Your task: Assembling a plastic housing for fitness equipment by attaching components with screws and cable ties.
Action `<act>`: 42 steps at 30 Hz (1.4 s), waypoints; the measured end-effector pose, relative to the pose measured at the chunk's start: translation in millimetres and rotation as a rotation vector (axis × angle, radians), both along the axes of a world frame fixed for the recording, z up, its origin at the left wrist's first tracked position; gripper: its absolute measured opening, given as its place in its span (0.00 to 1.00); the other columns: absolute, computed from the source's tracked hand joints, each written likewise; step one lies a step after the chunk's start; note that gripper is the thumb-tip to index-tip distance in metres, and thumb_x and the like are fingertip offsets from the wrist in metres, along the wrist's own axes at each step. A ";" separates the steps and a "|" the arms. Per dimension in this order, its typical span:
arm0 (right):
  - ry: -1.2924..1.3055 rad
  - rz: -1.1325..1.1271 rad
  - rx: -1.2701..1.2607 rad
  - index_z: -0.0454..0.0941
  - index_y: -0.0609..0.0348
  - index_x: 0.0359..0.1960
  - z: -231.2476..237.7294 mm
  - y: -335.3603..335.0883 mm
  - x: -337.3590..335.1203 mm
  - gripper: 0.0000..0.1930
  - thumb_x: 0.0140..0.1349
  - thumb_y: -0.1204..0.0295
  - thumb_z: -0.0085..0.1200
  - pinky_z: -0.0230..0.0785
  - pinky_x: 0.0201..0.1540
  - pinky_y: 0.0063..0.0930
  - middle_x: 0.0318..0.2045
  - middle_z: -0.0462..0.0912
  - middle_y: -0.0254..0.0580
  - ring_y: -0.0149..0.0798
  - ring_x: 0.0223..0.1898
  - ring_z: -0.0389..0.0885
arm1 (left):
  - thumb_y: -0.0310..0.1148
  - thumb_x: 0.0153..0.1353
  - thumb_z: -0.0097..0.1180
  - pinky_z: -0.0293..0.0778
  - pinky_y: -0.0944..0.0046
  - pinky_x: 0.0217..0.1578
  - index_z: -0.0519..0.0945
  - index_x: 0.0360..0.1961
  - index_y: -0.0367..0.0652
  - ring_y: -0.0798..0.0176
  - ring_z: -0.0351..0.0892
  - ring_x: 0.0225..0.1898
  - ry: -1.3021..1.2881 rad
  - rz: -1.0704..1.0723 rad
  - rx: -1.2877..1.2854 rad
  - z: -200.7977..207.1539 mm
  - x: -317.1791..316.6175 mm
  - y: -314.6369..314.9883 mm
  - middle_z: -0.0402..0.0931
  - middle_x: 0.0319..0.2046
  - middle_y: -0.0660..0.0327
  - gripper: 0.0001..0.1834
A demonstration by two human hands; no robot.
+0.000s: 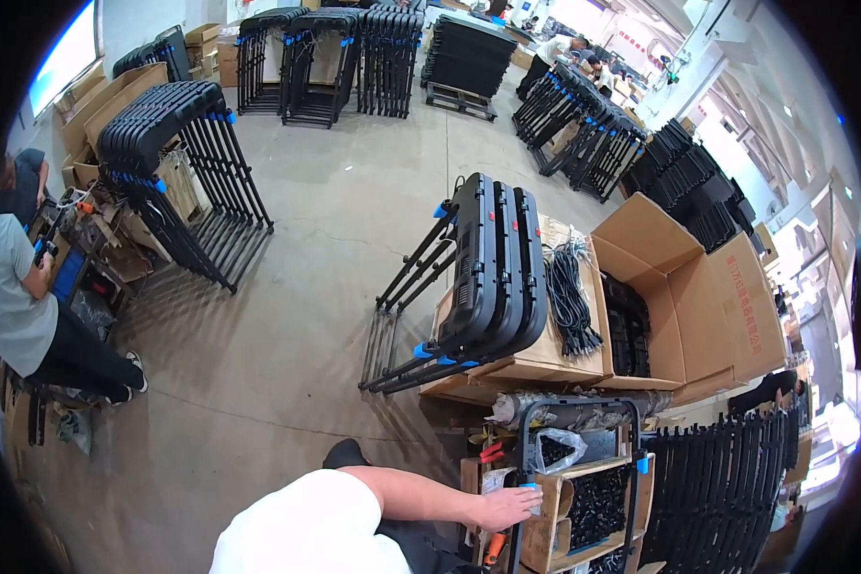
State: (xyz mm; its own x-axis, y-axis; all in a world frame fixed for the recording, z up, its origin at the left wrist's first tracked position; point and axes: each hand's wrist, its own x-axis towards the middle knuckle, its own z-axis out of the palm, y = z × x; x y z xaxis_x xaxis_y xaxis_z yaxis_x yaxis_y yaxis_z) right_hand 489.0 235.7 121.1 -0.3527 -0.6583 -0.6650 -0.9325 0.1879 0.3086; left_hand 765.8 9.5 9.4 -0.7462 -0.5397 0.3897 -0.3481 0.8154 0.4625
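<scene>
My left arm, in a white sleeve, reaches right from the lower edge. My left hand (pixel 507 507) is closed over the left post of a black tubular frame (pixel 523 450), at a blue clip (pixel 528 486). The frame's rounded top bar is up, and a second blue clip (pixel 642 465) is on its right post. Just behind the frame, a wooden bin (pixel 542 529) holds many small black parts (pixel 595 507). An orange-handled tool (pixel 495 548) is below my hand. My right hand is out of the picture.
Black folding frames (pixel 496 268) stand beside a bundle of black cables (pixel 571 297) and an open cardboard box (pixel 684 316). Black bars (pixel 722 478) are stacked at right. More frames (pixel 177 163) stand across the floor; a co-worker (pixel 29 297) is at far left.
</scene>
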 end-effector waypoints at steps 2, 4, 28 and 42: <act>0.008 0.017 0.005 0.75 0.53 0.63 0.5 -5.4 8.2 0.32 0.67 0.43 0.54 0.78 0.49 0.52 0.43 0.88 0.57 0.63 0.45 0.86 | 0.36 0.55 0.61 0.46 0.46 0.79 0.81 0.51 0.32 0.42 0.54 0.78 -0.009 -0.013 -0.018 -7.8 -0.5 0.4 0.62 0.72 0.38 0.24; 0.018 0.026 0.016 0.76 0.54 0.61 6.4 -4.1 13.2 0.31 0.67 0.44 0.54 0.78 0.47 0.51 0.43 0.88 0.55 0.62 0.44 0.86 | 0.37 0.56 0.60 0.46 0.46 0.79 0.82 0.49 0.32 0.42 0.54 0.78 -0.016 -0.034 -0.030 -4.1 -0.7 2.9 0.62 0.72 0.37 0.23; -0.011 -0.075 -0.378 0.75 0.75 0.58 10.5 -14.5 37.7 0.37 0.76 0.44 0.39 0.79 0.39 0.53 0.40 0.86 0.67 0.64 0.38 0.86 | 0.38 0.55 0.64 0.49 0.49 0.78 0.81 0.53 0.32 0.46 0.54 0.78 -0.132 -0.105 0.002 26.6 24.0 -11.9 0.63 0.72 0.44 0.27; 0.005 0.063 -0.343 0.76 0.73 0.57 -4.7 1.9 19.5 0.34 0.70 0.47 0.56 0.80 0.39 0.49 0.35 0.87 0.59 0.56 0.38 0.87 | 0.33 0.53 0.61 0.51 0.48 0.77 0.80 0.53 0.31 0.45 0.57 0.77 -0.094 -0.150 0.001 32.0 30.5 -15.6 0.65 0.71 0.43 0.26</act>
